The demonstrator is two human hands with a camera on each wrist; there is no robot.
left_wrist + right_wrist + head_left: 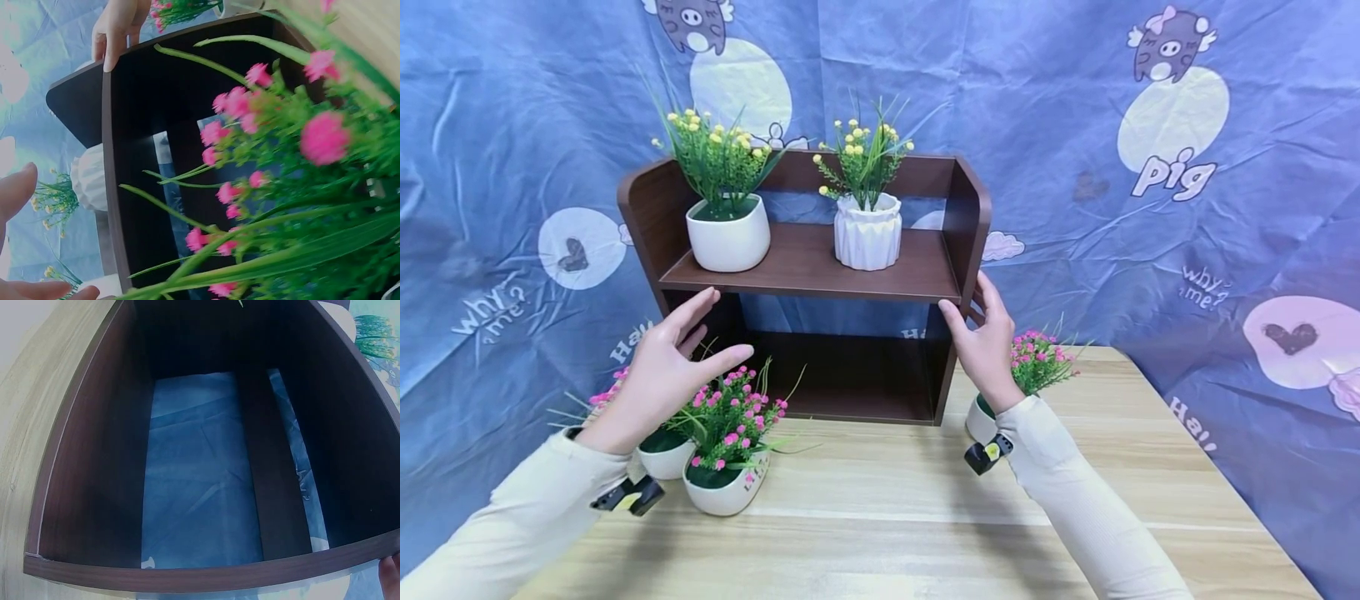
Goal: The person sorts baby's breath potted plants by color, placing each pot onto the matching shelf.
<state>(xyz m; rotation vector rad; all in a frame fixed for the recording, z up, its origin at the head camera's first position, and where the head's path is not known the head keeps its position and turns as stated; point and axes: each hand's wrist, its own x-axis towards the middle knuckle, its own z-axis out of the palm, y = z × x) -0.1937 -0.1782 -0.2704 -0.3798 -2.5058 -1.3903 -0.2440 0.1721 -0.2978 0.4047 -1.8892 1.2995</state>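
Note:
A dark brown two-tier desk shelf (805, 279) stands on the table. On its upper board are a smooth white pot (730, 237) and a ribbed white pot (868, 237), both with yellow artificial flowers. My right hand (988, 337) grips the shelf's right side panel, thumb in front and fingers around the outer side. Just before the shelf's left front, my left hand (666, 362) is spread with thumb and fingers apart, holding nothing. Below it sits a white pot (724, 493) of pink flowers, whose leaves cover much of the left wrist view.
Another white pot (666, 461) with pink flowers is partly hidden behind the left forearm. Right of the shelf, a further white pot (979, 423) stands behind the right wrist. The light wooden table (865, 517) meets a blue patterned cloth (1060, 233) behind.

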